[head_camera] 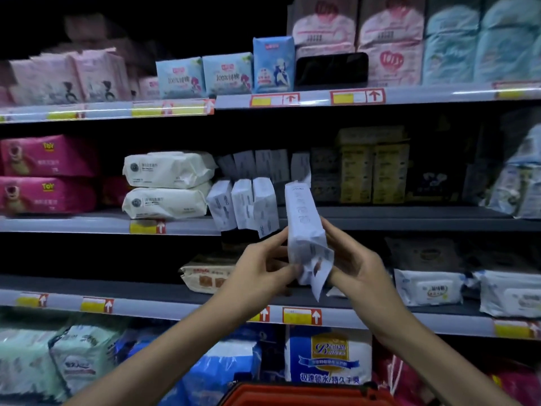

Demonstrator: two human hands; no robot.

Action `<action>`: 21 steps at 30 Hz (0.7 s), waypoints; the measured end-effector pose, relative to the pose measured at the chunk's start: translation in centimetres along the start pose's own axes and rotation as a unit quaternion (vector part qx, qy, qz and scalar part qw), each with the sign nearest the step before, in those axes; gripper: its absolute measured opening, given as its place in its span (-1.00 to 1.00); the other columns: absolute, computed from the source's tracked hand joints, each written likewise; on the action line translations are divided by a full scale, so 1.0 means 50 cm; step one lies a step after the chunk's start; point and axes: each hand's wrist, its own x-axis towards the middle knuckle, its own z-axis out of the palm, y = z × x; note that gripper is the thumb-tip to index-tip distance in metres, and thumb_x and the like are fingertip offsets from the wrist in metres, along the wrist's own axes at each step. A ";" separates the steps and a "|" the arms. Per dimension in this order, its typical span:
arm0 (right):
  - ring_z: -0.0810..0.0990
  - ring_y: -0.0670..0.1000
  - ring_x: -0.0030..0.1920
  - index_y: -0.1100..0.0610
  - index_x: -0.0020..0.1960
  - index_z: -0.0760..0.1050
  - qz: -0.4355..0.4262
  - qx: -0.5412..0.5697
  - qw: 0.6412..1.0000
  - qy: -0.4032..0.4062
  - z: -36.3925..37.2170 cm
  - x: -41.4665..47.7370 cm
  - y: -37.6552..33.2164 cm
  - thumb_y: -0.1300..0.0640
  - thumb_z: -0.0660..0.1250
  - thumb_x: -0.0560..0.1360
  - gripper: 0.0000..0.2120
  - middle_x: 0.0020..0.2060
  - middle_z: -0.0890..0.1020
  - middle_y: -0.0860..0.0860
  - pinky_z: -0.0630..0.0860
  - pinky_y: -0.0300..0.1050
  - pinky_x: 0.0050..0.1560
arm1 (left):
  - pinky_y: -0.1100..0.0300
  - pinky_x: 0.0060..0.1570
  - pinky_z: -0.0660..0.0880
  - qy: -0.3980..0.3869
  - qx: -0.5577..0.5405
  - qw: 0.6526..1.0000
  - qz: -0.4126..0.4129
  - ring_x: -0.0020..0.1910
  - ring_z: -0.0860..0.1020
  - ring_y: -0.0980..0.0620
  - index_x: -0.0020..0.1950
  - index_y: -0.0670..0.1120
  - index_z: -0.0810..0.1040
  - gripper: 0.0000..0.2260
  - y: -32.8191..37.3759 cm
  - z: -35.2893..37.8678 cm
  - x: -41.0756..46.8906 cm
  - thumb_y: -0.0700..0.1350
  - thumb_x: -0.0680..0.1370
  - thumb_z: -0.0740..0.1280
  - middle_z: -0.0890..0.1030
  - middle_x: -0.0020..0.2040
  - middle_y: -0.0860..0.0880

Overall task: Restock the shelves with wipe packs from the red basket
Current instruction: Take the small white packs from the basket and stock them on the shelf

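Red basket right at the bottom edge, only its rim showing, straight below the white pack that both hands have up in the air. That pack is the one to watch. It stands on end, top tipped a little to the left, and its crinkled bottom seam hangs down between the two palms. Left hand comes in from the pack's left, fingers curled, fingertips pinching the lower left edge. Right hand is on the pack's right side, fingers bent in against it, gripping. So it's a two-handed hold, with the pack out in front of the shelving and resting on nothing.

Just left of the pack's upper half, a row of three packs of the same white kind stands upright at the lip of the middle shelf. They lean a touch, and more grey-white ones sit behind them in shadow. Further left of the pack, two cream packs lie stacked flat, and beyond those are two pink packs, also stacked. Right of the pack's top, back in the dark, yellow boxes stand side by side. Lower left of the pack, a tan pack lies one level down, partly hidden by the left hand. Lower right of the pack, white packs with lids lie flat. Below the pack, between it and the basket, a blue-and-white bag stands behind the basket's rim.
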 end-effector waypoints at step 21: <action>0.55 -0.23 -0.31 0.02 0.08 0.70 0.021 -0.174 0.954 0.245 0.084 0.282 0.174 0.32 0.35 0.53 -0.72 -0.27 0.68 -0.14 0.38 -0.41 -0.36 | 0.13 -0.49 0.27 0.408 0.411 0.814 0.022 -0.40 0.54 -0.16 0.05 -0.05 0.44 -0.71 -0.106 0.020 0.271 -0.13 0.47 0.52 0.50 -0.06 -0.03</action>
